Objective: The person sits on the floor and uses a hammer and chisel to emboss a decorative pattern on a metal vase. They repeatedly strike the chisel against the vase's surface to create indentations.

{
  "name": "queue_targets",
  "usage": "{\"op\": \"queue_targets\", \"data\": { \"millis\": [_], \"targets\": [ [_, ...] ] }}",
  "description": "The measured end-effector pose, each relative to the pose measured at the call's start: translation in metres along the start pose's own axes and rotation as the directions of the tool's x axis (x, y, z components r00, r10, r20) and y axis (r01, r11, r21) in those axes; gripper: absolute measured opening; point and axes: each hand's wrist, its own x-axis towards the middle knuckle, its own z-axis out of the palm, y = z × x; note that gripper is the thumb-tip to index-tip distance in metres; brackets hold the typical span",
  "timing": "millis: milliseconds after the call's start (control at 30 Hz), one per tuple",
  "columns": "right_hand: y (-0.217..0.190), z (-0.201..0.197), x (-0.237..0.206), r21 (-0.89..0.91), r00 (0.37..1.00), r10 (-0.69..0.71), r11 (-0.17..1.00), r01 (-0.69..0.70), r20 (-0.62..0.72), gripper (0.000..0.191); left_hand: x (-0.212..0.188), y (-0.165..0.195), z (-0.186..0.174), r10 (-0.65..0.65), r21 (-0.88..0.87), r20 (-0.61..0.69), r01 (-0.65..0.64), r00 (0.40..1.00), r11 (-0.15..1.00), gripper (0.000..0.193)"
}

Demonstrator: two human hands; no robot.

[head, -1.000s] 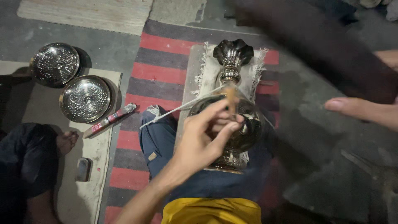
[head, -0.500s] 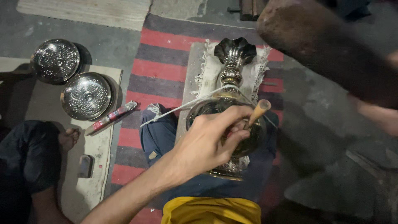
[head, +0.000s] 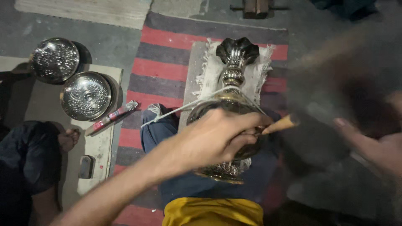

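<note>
Motion blur smears the right hand (head: 377,144), its grip unreadable, perhaps raised. The left hand (head: 217,136), arm outstretched, pinches a wooden-handled tool (head: 281,124) against the metal vase (head: 230,104).

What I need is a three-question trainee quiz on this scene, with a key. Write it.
1. True or false: the metal vase stands upright on the floor.
2. The left hand grips: A) a wood-handled tool; B) a bowl; C) a red stick.
3. How many round metal bowls lie at the left of the view?

Key: 1 false, it lies on its side across the lap and a cloth; 2 A; 3 two.
</note>
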Motion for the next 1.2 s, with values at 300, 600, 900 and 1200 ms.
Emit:
{"op": "queue_targets", "data": {
  "millis": [300, 600, 900, 1200],
  "targets": [
    [-0.021, 0.007, -0.042, -0.126, 0.991, -0.129, 0.984, 0.123, -0.036, 0.026, 0.03, -0.004, 0.0, 0.006, 0.069, 0.289, -0.028, 0.957, 0.997, 0.04],
    [-0.011, 0.013, -0.057, 0.235, 0.994, 0.047, 0.972, -0.022, -0.103, 0.019, 0.025, -0.004, 0.002, 0.067, 0.049, 0.244, -0.081, 0.967, 0.995, 0.039],
    [-0.02, 0.005, -0.069, 0.011, 0.991, 0.102, 0.995, -0.102, -0.091, 0.026, 0.015, -0.003, -0.004, -0.112, 0.122, 0.295, 0.079, 0.949, 0.989, 0.037],
    [0.008, -0.022, -0.05, -0.502, 0.92, -0.355, 0.773, 0.389, 0.165, 0.037, 0.003, -0.014, -0.002, 0.086, 0.007, 0.15, -0.088, 0.985, 0.996, 0.036]
  ]
}}
